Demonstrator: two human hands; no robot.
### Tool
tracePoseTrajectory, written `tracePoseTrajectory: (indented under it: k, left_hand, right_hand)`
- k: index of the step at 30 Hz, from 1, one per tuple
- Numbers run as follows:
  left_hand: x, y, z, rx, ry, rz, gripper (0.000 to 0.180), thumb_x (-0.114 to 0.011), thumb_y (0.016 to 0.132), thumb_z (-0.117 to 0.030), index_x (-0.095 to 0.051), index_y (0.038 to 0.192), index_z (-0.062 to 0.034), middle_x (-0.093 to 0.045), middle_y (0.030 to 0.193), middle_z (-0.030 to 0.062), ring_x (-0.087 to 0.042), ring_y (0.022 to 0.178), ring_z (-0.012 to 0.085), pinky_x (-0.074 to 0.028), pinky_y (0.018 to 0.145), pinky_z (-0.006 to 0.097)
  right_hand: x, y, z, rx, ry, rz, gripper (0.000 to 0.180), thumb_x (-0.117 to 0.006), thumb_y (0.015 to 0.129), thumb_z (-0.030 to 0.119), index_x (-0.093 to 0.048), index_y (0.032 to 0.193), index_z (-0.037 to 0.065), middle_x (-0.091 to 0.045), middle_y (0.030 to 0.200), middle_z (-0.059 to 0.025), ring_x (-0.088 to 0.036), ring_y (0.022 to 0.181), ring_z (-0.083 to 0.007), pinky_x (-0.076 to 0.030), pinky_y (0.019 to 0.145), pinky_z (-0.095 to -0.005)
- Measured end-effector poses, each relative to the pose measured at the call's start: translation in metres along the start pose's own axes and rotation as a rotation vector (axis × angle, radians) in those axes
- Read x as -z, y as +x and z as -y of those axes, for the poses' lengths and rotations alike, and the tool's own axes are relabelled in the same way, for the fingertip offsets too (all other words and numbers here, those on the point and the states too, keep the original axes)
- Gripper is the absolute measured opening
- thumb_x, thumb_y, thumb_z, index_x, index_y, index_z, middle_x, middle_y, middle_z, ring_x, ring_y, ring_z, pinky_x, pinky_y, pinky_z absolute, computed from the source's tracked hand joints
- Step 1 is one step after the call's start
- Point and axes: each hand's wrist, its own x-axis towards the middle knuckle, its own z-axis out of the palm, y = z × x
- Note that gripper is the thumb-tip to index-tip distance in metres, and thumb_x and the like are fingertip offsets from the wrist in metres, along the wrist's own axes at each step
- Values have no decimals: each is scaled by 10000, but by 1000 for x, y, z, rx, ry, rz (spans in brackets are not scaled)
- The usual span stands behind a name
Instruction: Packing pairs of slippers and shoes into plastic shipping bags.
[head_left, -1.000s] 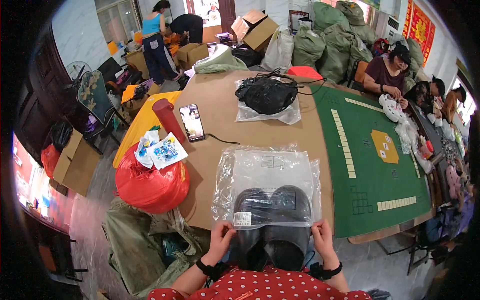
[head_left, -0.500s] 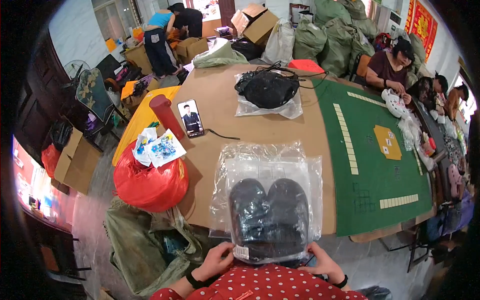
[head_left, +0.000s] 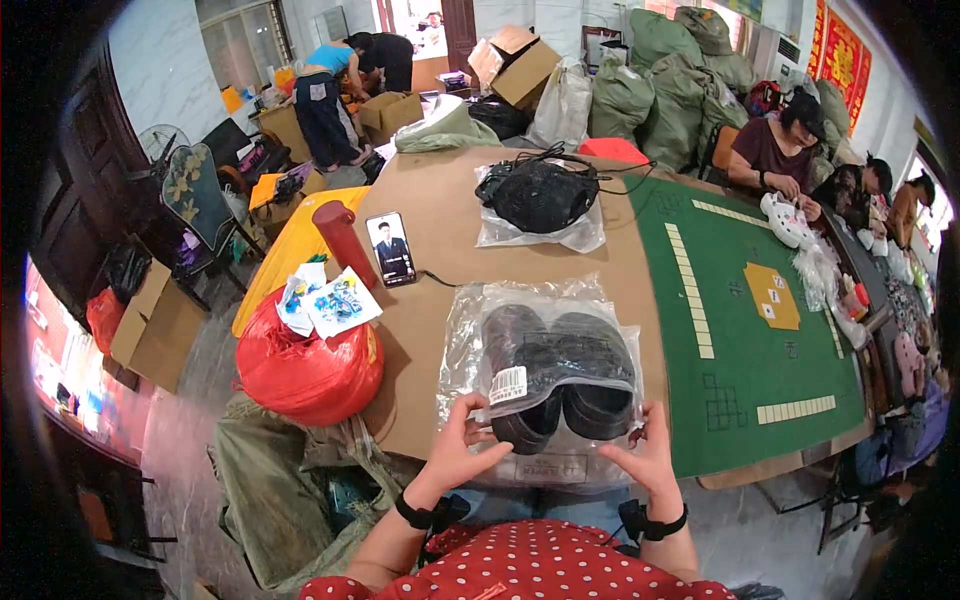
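Note:
A pair of black clog-like shoes (head_left: 592,345) lies side by side in a clear plastic bag (head_left: 462,330), at the near edge of the brown table. A white barcode label (head_left: 508,384) sticks to the bag near the left shoe. My left hand (head_left: 462,450) holds the bag's near left side, fingers by the label and thumb by the left shoe's end. On the opposite side my right hand (head_left: 645,452) grips the bag beside the right shoe. Rounded shoe openings face me. Part of my fingers is hidden behind the bag.
A big red roll of plastic twine (head_left: 310,365) with a torn packet on it, a red flask (head_left: 343,240) and an upright phone (head_left: 391,248) stand left. Farther back lies a bagged black bundle (head_left: 537,195). On the right, a person handles a white clog (head_left: 787,218) beyond the green mat (head_left: 715,300).
My hands have moved forward and up from the table's near edge to the bag's sides. The shoes now show their openings toward me, and the label sits higher.

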Motion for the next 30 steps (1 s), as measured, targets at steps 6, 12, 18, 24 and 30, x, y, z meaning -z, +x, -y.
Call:
tracePoseTrajectory:
  k: [6,12,18,24,30]
  left_hand:
    - [-1,7,23,77,119,-183,440,-768,808,-63,-464,1124,-39,-516,1025,37,-562,780,77,-487,638,244]
    - [0,22,29,-55,404,-426,221,-740,801,-103,-565,918,-35,-548,768,35,-512,601,103,-418,536,258]
    - [5,12,39,-175,660,-304,275,-773,770,-122,-558,899,-10,-550,900,78,-609,767,142,-483,547,282]
    - [4,4,40,24,317,-446,141,-583,912,-23,-542,1045,-1,-586,967,83,-636,830,174,-518,606,285]
    - [8,-2,30,-209,563,-329,365,-482,898,8,-540,1258,-13,-602,1193,188,-555,1141,372,-427,986,422]
  right_hand:
    - [-16,8,-12,-106,-156,-111,504,-889,662,259,-541,958,43,-583,785,-18,-516,659,-112,-431,581,-279]
    - [-26,15,-30,-71,-405,-189,430,-867,692,309,-541,813,56,-605,676,-102,-607,599,-283,-474,569,-380]
    - [-25,12,-45,-46,-452,-184,343,-811,745,232,-567,920,65,-628,810,-118,-627,672,-298,-486,578,-406]
    - [-14,11,-46,-2,-428,-199,274,-700,799,76,-572,1040,85,-587,1035,-116,-613,833,-306,-502,725,-397]
    - [-8,11,-17,299,-471,-19,470,-734,752,127,-572,1193,113,-575,1229,-108,-538,1154,-352,-428,984,-467]
